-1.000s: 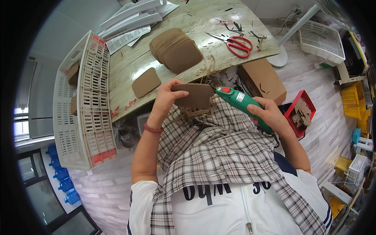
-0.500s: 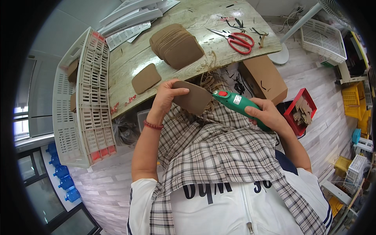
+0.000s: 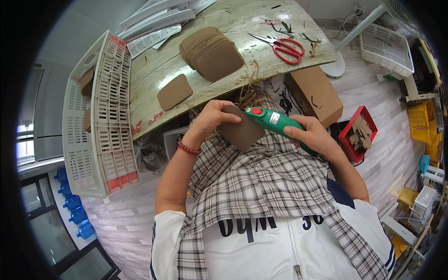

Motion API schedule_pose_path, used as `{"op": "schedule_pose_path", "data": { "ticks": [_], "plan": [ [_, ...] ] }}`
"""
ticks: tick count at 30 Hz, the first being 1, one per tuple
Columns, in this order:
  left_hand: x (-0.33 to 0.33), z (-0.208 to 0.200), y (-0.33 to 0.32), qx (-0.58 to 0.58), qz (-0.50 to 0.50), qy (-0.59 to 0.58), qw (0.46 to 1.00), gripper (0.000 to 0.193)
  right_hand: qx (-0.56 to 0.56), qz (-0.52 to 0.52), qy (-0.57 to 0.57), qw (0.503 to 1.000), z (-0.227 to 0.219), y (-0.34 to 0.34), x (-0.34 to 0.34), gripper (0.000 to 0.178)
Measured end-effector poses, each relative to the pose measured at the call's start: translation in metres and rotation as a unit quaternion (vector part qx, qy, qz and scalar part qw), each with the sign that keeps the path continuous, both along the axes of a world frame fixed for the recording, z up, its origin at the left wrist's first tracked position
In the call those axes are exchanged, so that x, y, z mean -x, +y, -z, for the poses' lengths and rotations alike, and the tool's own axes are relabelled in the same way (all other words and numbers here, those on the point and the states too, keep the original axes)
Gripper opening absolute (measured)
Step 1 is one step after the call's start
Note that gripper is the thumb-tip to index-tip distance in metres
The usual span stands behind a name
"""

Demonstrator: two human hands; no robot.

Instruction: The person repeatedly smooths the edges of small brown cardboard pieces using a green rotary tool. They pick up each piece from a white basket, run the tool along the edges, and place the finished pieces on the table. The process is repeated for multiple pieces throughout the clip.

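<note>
My left hand (image 3: 215,119) pinches a flat brown rounded-corner piece (image 3: 242,133) by its upper left edge, thumb on top. Its material cannot be told for sure. In my right hand (image 3: 311,135) is a green handheld electric cutter (image 3: 275,122) with a red button, its tip pointing left. That tip meets the upper right edge of the brown piece; the blade itself is too small to make out. Both are above my checked apron. Just beyond, on the table, lie a single similar brown piece (image 3: 175,92) and an overlapping stack of brown pieces (image 3: 219,60).
Red-handled scissors (image 3: 289,50) and dark scraps lie on the table (image 3: 154,70). Trimmed strips (image 3: 252,95) hang at its near edge. A white crate (image 3: 112,116) stands left. On the right are a cardboard box (image 3: 317,93) and a red tray (image 3: 344,137) of brown pieces.
My left hand has moved right and slightly down, turning the brown piece so it tilts downward. The cutter has shifted a little left, and its tip now overlaps the piece's upper edge.
</note>
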State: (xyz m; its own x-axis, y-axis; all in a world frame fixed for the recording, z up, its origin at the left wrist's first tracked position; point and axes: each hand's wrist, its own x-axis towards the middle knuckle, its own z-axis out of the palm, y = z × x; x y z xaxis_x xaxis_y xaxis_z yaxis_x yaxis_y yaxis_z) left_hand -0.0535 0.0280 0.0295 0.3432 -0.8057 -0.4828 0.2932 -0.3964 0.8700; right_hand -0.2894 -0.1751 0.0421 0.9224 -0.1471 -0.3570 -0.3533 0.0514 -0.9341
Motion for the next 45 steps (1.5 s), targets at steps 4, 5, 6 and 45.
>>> {"op": "schedule_pose_path", "data": {
  "ticks": [4,5,6,45],
  "plan": [
    [0.005,-0.009,-0.003,-0.007,0.011,0.005,1.000,0.021,-0.007,-0.005,-0.015,1.000,-0.005,0.006,-0.017,0.035],
    [0.005,-0.010,-0.002,-0.004,0.010,0.003,1.000,0.022,-0.009,-0.007,-0.020,1.000,-0.005,0.007,-0.021,0.035],
    [0.005,-0.010,-0.001,-0.001,0.010,0.000,1.000,0.024,-0.020,-0.003,-0.025,0.999,-0.004,0.008,-0.023,0.035],
    [0.006,0.017,-0.083,0.381,-0.412,0.169,0.810,0.046,0.057,0.211,-0.073,0.973,0.000,0.006,-0.008,0.030]
  ]
}}
